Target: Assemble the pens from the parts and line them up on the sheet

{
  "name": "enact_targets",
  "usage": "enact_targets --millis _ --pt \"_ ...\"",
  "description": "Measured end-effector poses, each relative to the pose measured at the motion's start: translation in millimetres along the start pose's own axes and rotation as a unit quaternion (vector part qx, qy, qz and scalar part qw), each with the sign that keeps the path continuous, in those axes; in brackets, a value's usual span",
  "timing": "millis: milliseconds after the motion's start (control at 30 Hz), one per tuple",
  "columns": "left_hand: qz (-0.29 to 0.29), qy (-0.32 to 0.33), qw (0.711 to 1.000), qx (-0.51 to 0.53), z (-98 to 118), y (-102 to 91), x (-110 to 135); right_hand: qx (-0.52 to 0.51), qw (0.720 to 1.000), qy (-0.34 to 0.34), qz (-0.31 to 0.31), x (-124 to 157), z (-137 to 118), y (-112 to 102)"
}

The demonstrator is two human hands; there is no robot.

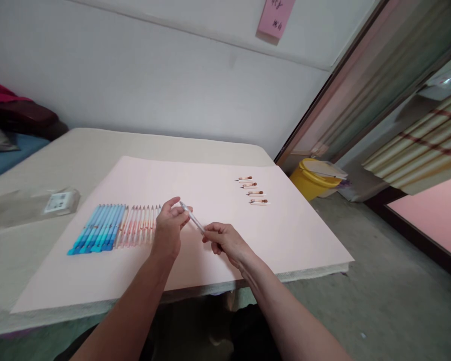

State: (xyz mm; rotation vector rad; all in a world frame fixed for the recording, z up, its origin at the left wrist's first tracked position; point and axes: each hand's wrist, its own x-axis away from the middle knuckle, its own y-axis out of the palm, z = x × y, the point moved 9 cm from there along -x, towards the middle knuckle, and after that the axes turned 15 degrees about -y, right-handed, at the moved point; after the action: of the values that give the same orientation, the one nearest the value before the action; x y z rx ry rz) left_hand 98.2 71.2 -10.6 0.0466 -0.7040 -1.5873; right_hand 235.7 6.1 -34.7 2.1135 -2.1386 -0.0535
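Observation:
A pale, whitish pen [194,219] is held aslant above the pink sheet. My left hand [169,223] pinches its upper end between thumb and fingers. The lower end sits between the thumb and fingers of my right hand [225,240]. Left of my hands lies a row of blue pens [101,225], and beside it a row of white-and-pink pens [135,225], partly hidden behind my left hand. Several short, slim pen-like pieces with brown ends [253,193] lie apart from each other on the right of the sheet.
The pink sheet [300,235] covers much of the table. A clear plastic bag with a white label [58,202] lies at the left. A yellow bucket [311,181] stands on the floor beyond the right edge. The white wall [165,85] rises behind the table.

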Motion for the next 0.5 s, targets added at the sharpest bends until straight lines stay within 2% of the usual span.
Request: enact_targets --millis 200,500 --pt "-0.004 -0.005 1.0 -0.013 -2.3 2.4 1.1 -0.011 0.999 0.013 0.034 0.3 2.5 -5.5" --pt "0.002 -0.003 1.0 -0.014 -3.0 -0.4 -0.6 -0.001 0.999 0.022 0.023 1.3 1.6 -4.0"
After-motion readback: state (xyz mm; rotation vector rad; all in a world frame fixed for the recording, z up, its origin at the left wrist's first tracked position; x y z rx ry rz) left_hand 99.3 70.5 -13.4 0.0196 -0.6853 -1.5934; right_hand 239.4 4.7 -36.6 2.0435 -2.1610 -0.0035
